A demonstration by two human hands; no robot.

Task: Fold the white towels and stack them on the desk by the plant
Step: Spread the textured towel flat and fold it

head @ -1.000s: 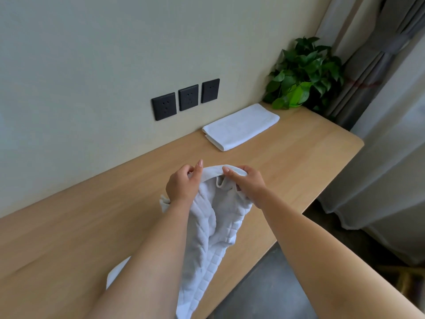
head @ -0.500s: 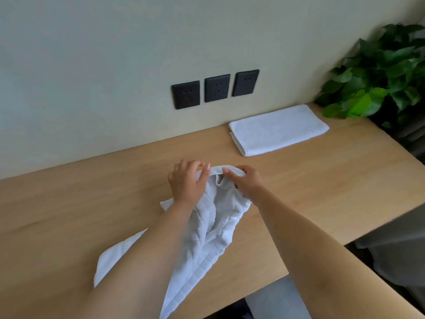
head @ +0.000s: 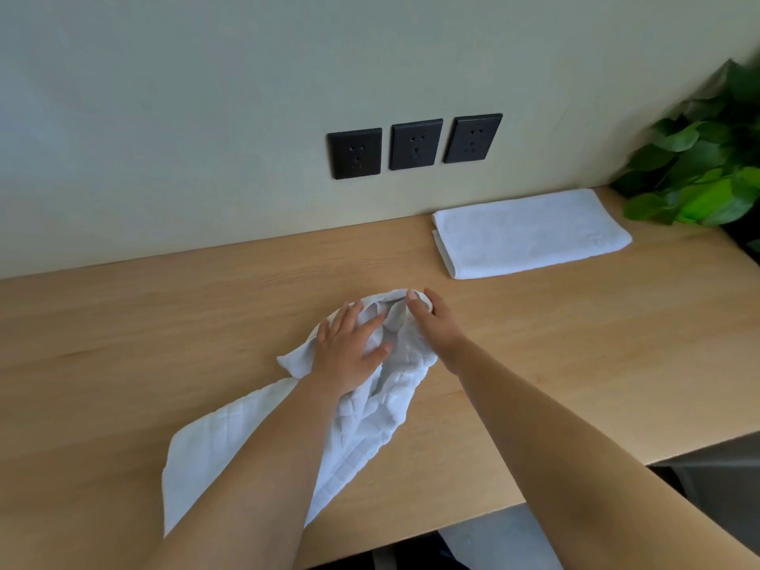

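Note:
A crumpled white waffle towel (head: 246,438) lies on the wooden desk (head: 575,364) in front of me, stretching from the desk's middle toward its near edge. My left hand (head: 349,351) rests flat on the towel's upper part with fingers spread. My right hand (head: 432,322) pinches the towel's far corner. A folded white towel (head: 530,232) lies at the back of the desk against the wall, just left of the green plant (head: 707,174).
Three black wall sockets (head: 415,146) sit on the wall above the desk. The desk's near edge runs across the lower right, with grey floor (head: 493,540) below it.
The towel has come down from hanging in both hands onto the desk. My left hand let go of its edge and now lies flat on it. The view swung left.

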